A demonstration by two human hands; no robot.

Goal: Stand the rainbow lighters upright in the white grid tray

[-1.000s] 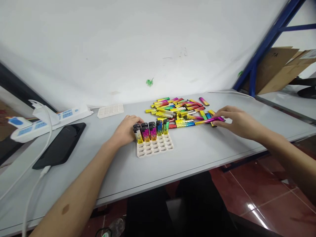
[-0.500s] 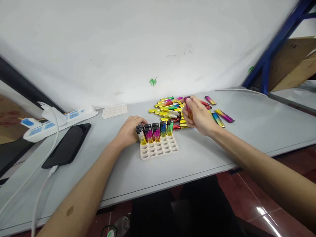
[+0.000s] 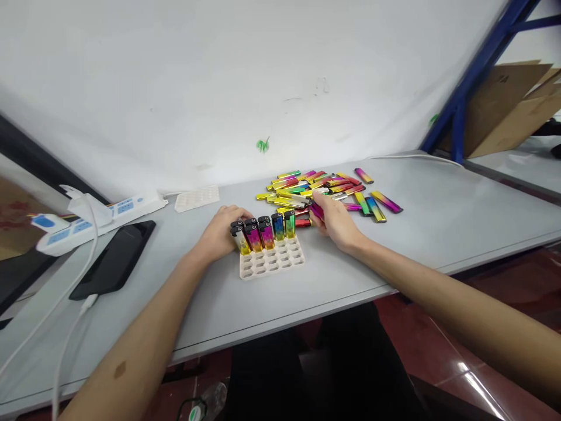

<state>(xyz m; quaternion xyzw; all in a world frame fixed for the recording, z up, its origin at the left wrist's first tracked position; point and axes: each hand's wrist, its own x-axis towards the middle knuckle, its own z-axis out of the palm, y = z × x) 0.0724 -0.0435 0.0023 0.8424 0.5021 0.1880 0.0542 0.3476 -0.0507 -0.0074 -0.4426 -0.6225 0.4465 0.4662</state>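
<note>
A white tray [image 3: 272, 266] with rows of slots lies on the table, and several upright lighters [image 3: 266, 237] with black tops fill its back rows. My left hand [image 3: 221, 233] is curled round the tray's back left corner, its fingertips partly hidden behind the lighters. Between the thumb and fingers of my right hand [image 3: 335, 219] is a purple lighter [image 3: 316, 210], just right of the tray. Beyond that hand spreads a loose pile of shiny coloured lighters [image 3: 289, 199], mostly yellow, red, green and purple.
A second white tray [image 3: 197, 199] lies by the wall. To the left are a black phone [image 3: 113, 260] on a charging cable and a white power strip [image 3: 127, 207]. Single lighters [image 3: 386, 201] lie right of the pile. Cardboard boxes [image 3: 508, 111] stand behind a blue frame [image 3: 459, 128].
My right hand has come down and left with the purple lighter, closer to the tray. My left hand stays at the tray. The whole view has shifted slightly.
</note>
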